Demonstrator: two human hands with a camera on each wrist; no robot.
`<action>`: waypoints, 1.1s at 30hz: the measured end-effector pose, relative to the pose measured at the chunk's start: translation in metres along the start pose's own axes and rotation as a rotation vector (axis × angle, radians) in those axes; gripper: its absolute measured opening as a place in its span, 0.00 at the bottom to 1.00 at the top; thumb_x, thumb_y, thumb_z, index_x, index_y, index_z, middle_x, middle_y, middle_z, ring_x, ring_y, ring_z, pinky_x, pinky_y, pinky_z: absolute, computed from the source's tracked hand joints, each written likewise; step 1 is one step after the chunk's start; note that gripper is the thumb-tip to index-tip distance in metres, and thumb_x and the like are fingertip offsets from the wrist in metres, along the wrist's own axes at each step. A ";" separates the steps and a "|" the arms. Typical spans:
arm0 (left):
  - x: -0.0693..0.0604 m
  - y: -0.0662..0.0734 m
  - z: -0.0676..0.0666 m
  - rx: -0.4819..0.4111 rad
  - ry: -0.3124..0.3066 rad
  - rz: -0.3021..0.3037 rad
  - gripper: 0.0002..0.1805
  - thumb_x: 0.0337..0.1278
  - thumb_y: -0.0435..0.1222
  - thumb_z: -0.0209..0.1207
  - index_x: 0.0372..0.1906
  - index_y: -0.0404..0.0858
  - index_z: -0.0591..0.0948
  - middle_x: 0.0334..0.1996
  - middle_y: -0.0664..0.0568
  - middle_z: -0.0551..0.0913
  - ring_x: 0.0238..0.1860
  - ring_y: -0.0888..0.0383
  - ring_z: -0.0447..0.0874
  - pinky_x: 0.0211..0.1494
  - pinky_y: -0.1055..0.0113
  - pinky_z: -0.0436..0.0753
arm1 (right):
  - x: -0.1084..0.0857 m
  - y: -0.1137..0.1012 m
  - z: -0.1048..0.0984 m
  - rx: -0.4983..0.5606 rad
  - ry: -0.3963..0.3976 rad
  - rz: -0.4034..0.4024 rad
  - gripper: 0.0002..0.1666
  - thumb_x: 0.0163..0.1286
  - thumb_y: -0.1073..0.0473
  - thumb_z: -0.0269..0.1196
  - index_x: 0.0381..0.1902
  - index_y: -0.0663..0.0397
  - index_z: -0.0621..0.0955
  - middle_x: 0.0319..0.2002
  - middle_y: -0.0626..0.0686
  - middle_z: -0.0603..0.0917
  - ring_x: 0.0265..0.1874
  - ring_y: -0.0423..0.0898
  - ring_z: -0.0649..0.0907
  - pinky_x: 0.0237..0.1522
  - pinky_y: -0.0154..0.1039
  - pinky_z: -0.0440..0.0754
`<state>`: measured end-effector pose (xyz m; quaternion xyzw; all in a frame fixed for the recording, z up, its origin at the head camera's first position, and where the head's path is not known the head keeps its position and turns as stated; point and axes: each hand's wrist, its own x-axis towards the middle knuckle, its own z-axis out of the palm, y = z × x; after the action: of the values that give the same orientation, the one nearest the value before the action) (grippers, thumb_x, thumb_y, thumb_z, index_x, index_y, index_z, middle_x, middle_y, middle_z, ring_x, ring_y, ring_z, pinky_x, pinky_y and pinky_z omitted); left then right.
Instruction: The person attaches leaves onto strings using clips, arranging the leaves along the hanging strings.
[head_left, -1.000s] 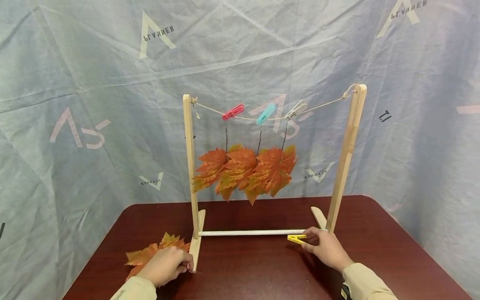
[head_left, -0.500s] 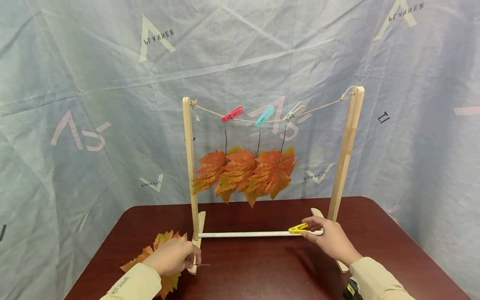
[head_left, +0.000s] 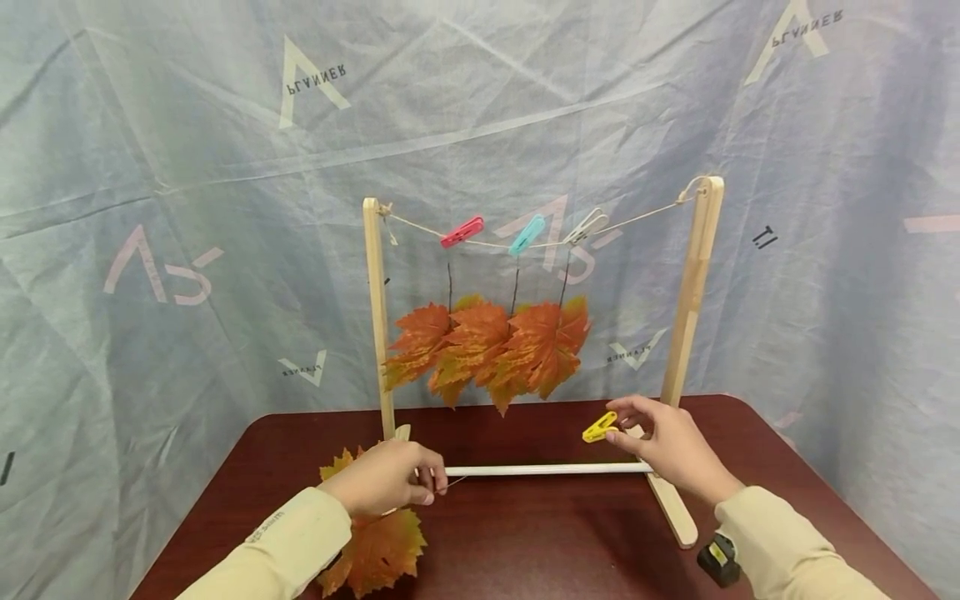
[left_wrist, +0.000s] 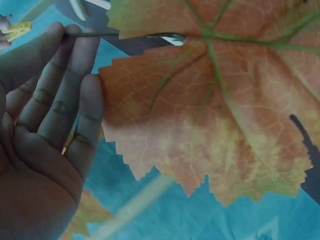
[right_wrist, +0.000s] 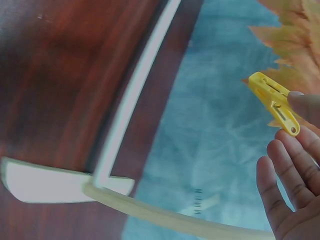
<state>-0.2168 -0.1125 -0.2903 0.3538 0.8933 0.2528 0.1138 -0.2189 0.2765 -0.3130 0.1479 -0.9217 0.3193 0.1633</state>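
Note:
Between thumb and fingertips, my left hand (head_left: 393,477) pinches the thin dark stem (left_wrist: 100,34) of an orange maple leaf (head_left: 378,550). The leaf spreads beneath the wrist and is partly covered by hand and sleeve. My right hand (head_left: 671,437) holds a yellow clothespin (head_left: 600,427) by its handle end, in front of the right post. In the right wrist view the clothespin (right_wrist: 274,102) sits between thumb and fingers. Three more orange leaves (head_left: 487,346) hang by their stems from a string, under a red clothespin (head_left: 462,232), a blue clothespin (head_left: 527,235) and a white clothespin (head_left: 587,226).
A wooden frame has a left post (head_left: 377,317), a right post (head_left: 693,292), a white crossbar (head_left: 540,470) and a sagging string (head_left: 645,218). It stands on a dark red table (head_left: 540,542). Grey printed cloth (head_left: 225,125) hangs behind.
My left hand has lifted the leaf off the table and moved right, in front of the left post's foot. My right hand has risen above the crossbar with the yellow clothespin.

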 end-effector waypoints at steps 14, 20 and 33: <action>0.044 0.051 -0.007 -0.145 0.161 0.059 0.04 0.64 0.30 0.67 0.38 0.43 0.86 0.30 0.59 0.86 0.32 0.61 0.85 0.38 0.67 0.82 | 0.024 -0.042 -0.060 -0.078 0.050 -0.110 0.19 0.68 0.55 0.72 0.55 0.53 0.85 0.44 0.53 0.88 0.39 0.49 0.87 0.38 0.40 0.83; 0.067 0.081 -0.018 -0.212 0.266 0.087 0.05 0.63 0.30 0.67 0.41 0.41 0.87 0.32 0.58 0.86 0.32 0.65 0.84 0.39 0.69 0.82 | 0.035 -0.056 -0.085 -0.082 0.105 -0.149 0.19 0.70 0.52 0.69 0.56 0.52 0.84 0.43 0.50 0.89 0.42 0.49 0.85 0.40 0.36 0.82; 0.119 0.131 -0.029 -0.269 0.474 0.094 0.05 0.64 0.32 0.67 0.43 0.40 0.88 0.32 0.57 0.88 0.33 0.61 0.85 0.41 0.67 0.81 | 0.055 -0.077 -0.125 -0.101 0.226 -0.162 0.24 0.70 0.50 0.70 0.61 0.51 0.82 0.46 0.57 0.88 0.42 0.45 0.84 0.37 0.22 0.76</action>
<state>-0.2385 0.0402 -0.1989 0.3076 0.8360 0.4499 -0.0641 -0.2134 0.2893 -0.1569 0.1765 -0.8974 0.2730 0.2984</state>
